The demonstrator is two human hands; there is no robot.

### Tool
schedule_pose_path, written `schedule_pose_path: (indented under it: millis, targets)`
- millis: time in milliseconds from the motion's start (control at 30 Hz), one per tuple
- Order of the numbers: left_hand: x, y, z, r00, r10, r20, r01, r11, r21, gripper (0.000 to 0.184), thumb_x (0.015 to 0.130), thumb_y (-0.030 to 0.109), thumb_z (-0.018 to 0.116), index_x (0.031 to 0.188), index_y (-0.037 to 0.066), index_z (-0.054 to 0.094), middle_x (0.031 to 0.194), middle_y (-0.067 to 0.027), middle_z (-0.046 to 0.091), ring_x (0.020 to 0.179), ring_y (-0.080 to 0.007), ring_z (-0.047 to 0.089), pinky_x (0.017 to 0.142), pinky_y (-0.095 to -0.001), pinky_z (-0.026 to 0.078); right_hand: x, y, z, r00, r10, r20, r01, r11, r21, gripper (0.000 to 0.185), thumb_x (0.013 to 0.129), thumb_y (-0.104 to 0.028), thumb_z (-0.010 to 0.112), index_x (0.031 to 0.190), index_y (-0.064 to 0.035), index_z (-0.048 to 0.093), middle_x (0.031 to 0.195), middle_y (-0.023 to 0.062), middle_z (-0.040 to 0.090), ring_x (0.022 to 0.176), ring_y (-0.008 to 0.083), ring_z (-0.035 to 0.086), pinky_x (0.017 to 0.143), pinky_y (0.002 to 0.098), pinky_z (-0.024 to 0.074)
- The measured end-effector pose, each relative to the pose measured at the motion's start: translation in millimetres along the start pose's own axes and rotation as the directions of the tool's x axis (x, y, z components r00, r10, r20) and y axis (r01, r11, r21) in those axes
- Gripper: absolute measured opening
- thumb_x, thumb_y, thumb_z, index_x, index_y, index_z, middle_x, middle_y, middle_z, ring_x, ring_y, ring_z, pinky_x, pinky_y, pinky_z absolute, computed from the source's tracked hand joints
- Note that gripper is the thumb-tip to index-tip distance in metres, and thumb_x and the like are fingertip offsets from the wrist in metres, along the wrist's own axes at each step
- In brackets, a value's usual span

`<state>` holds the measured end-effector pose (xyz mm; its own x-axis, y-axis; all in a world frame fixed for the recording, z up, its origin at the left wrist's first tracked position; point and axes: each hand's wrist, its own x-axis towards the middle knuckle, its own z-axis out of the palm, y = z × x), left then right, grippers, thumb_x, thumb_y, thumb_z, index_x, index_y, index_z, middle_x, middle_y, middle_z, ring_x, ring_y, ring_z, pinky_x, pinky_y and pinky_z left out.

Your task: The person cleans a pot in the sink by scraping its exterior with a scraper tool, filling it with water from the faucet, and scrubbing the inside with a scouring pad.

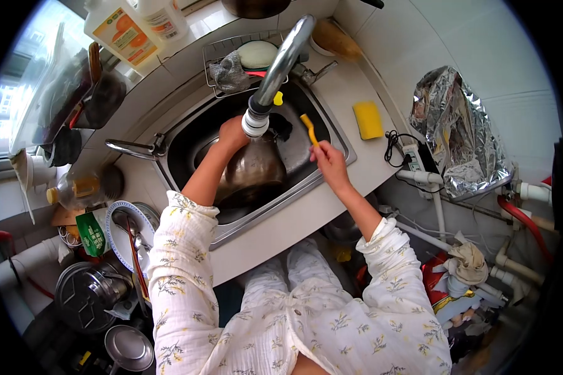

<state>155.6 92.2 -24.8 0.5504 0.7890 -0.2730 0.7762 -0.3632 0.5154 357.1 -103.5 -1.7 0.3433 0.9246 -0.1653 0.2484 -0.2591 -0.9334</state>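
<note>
A dark, shiny metal pot [253, 167] lies in the black sink basin [316, 115] beneath the faucet head. My left hand [233, 133] is closed at the pot's upper edge; the white faucet nozzle [254, 123] partly hides its fingers. Between the fingers and thumb of my right hand [331, 164] is a thin, bent yellow tool [309, 129], raised over the basin's right side and apart from the pot. Its exact kind is unclear. A black part [281, 127] shows at the pot's top, and a small yellow piece [278, 98] sits near the faucet.
On the right counter lies a yellow sponge [368, 120], with a power strip [414, 156] and crumpled foil [460, 134] beyond. A wire rack [216, 50] holding a scouring pad stands behind the sink. At left are a second tap [131, 147], a bottle [84, 186] and a bowl of utensils [114, 228].
</note>
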Motion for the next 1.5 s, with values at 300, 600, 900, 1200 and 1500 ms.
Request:
schedule_pose_path:
  millis: [300,600,900,1200,1500]
  targets:
    - [-10.0,-8.6,18.2,0.98,0.043,0.193,-0.017,0.991,-0.132,0.02,0.082,0.02,0.061,0.099,0.01,0.06,0.093,-0.0064,0.063,0.088,-0.0216,0.059,0.078,-0.0337,0.046,-48.9,-10.2,32.0,0.989,0.097,0.11,-0.116,0.976,0.187,0.019,0.093,-0.014,0.049,0.095,0.0007,0.06,0.062,-0.0001,0.051,0.058,0.0068,0.048,0.054,0.0222,0.0392]
    - [-30.1,-34.7,30.6,0.995,0.022,0.093,0.02,0.901,-0.433,0.031,0.079,0.022,0.069,0.1,0.0,0.061,0.087,-0.0096,0.067,0.078,-0.0192,0.06,0.073,-0.0354,0.047,-82.4,-11.0,60.9,0.985,0.084,0.149,-0.125,0.948,0.293,0.016,0.093,-0.013,0.048,0.097,0.0003,0.057,0.064,-0.0009,0.051,0.06,0.0056,0.047,0.056,0.021,0.0383]
    - [-118.0,-59.6,-14.9,0.946,0.023,0.322,0.203,0.733,-0.649,0.024,0.077,0.019,0.073,0.092,0.002,0.064,0.078,0.001,0.063,0.07,-0.0082,0.055,0.066,-0.0255,0.045,-106.1,-7.4,30.9,0.983,0.173,0.069,-0.185,0.942,0.279,0.012,0.092,-0.012,0.048,0.098,-0.001,0.05,0.064,-0.0004,0.053,0.054,0.0041,0.042,0.05,0.0208,0.0339]
    - [-55.0,-24.7,18.0,0.968,-0.195,0.159,0.251,0.726,-0.641,0.022,0.082,0.024,0.065,0.086,0.003,0.066,0.067,0.0004,0.059,0.061,-0.0093,0.05,0.058,-0.0294,0.042,-94.8,-15.4,25.3,0.986,0.164,0.036,-0.167,0.931,0.326,0.01,0.093,-0.012,0.048,0.096,-0.0031,0.049,0.064,-0.001,0.054,0.051,0.0026,0.04,0.046,0.0192,0.0316]
    - [0.0,-60.3,35.2,0.966,-0.121,0.23,0.258,0.327,-0.909,0.029,0.083,0.026,0.067,0.101,0.004,0.064,0.087,-0.0008,0.063,0.078,-0.0091,0.054,0.071,-0.0278,0.045,-99.9,-8.3,10.0,0.962,0.271,0.032,-0.259,0.865,0.43,0.008,0.094,-0.012,0.047,0.098,-0.0052,0.049,0.066,0.001,0.053,0.044,0.0019,0.034,0.039,0.0167,0.0246]
